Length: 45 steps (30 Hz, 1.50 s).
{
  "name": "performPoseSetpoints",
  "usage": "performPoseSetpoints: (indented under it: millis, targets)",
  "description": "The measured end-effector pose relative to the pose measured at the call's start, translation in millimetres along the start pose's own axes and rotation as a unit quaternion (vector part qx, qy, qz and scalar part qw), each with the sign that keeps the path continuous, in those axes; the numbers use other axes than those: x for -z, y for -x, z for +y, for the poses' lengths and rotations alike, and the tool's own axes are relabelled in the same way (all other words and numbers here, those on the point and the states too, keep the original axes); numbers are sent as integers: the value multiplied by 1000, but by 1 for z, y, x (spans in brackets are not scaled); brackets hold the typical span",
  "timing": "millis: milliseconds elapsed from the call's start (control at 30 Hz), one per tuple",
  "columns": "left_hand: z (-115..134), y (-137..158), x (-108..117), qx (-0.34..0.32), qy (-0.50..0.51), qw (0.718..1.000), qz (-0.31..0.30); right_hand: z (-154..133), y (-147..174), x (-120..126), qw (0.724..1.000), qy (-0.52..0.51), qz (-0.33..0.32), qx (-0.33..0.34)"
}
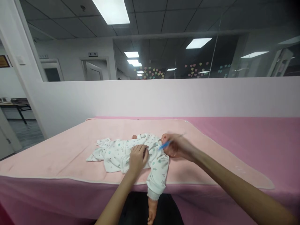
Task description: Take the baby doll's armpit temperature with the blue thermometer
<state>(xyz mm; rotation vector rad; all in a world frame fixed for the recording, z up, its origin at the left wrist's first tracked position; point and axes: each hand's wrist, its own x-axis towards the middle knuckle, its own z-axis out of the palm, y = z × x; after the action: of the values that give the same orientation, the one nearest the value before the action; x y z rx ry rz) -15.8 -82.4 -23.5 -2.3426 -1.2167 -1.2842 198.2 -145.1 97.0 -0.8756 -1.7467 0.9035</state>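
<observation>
A baby doll in a white bodysuit with small printed figures lies on its back across a peach mat, head to the right. One bare doll arm hangs over the near edge. My left hand rests on the doll's torso, fingers lightly bent over the cloth and thumb apart. By the doll's head, my right hand is closed around a slim blue stick-like tool. Its blue end points left, toward the doll's neck and upper chest. Motion blur hides the tool's kind, and my hand covers much of the doll's head.
The peach mat lies on a table with a pink cover. Behind stands a low white wall with glass above. A doorway at the left shows a desk. My dark-clothed lap is below the table edge.
</observation>
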Motion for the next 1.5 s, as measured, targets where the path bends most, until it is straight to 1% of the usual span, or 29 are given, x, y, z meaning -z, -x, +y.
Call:
performPoseSetpoints:
  millis: [33,67,100,200,233,267,333,367,433,500,533,567,600,633,667,700,767,800,867,900,933,967,1033,1133,1200,1267,1333,1433,1500]
  targets:
    - [0,0,0,1,-1,1000,1,1,-2,-5,999,-5,-34,-15]
    - [1,1,1,1,-3,1000,2,2,-4,-9,998,-17,-49,-25]
    - [1,1,1,0,-5,1000,3,3,-5,-13,998,-38,-38,-29]
    - [0,2,1,-7,-9,1000,2,3,-9,-18,991,-120,23,-46]
    - [0,2,0,-8,-9,1000,2,3,-8,-19,989,-134,30,-55]
    - [0,2,0,-8,-9,1000,3,2,-7,-19,988,-136,15,-72]
    - [1,1,0,-5,-6,1000,8,0,-1,-17,988,-111,-23,-101]
    - [1,1,0,-3,-5,1000,10,-2,3,-15,991,-94,-18,-96]
    - [2,0,0,-2,-5,1000,9,-4,12,-10,997,-24,44,-55]
    - [2,1,1,-2,-6,1000,7,-1,20,-10,989,88,122,-1]
    - [2,1,1,-3,-7,1000,5,5,24,-13,982,137,130,12]
    - [2,2,1,-3,-7,1000,3,13,27,-17,980,167,106,7]
    - [1,3,1,-1,-6,1000,2,23,31,-21,984,168,62,-16]
    - [1,5,1,1,-4,1000,1,35,34,-26,988,142,16,-51]
    - [1,5,1,3,-3,1000,-1,47,37,-29,990,103,-11,-91]
    - [1,5,0,7,-3,1000,-3,59,40,-30,989,68,-16,-130]
    - [2,2,-3,28,-7,1000,-1,81,46,-27,980,19,31,-194]
    - [4,-2,-4,49,-11,999,4,90,49,-23,974,5,53,-220]
    - [8,-13,-9,100,-21,994,23,104,54,-14,962,-20,63,-265]
    - [11,-20,-11,115,-25,993,30,110,56,-9,957,-34,63,-280]
    - [15,-26,-14,110,-29,993,33,115,59,-5,954,-45,71,-288]
    - [18,-32,-18,92,-31,995,29,119,61,-2,951,-54,84,-292]
    - [23,-39,-25,39,-34,999,8,127,66,4,945,-66,129,-295]
    - [27,-37,-34,-14,-35,999,-13,134,70,11,931,-77,199,-298]
    - [27,-30,-38,-32,-30,999,1,135,72,14,928,-75,225,-289]
    - [26,-22,-39,-42,-21,998,31,136,72,17,925,-74,242,-285]
    - [25,-17,-39,-38,-12,998,58,136,72,18,918,-77,259,-291]
    - [26,-14,-38,-22,-8,997,70,138,73,21,909,-83,286,-292]
    - [27,-14,-37,-17,-8,997,70,141,75,24,904,-87,313,-278]
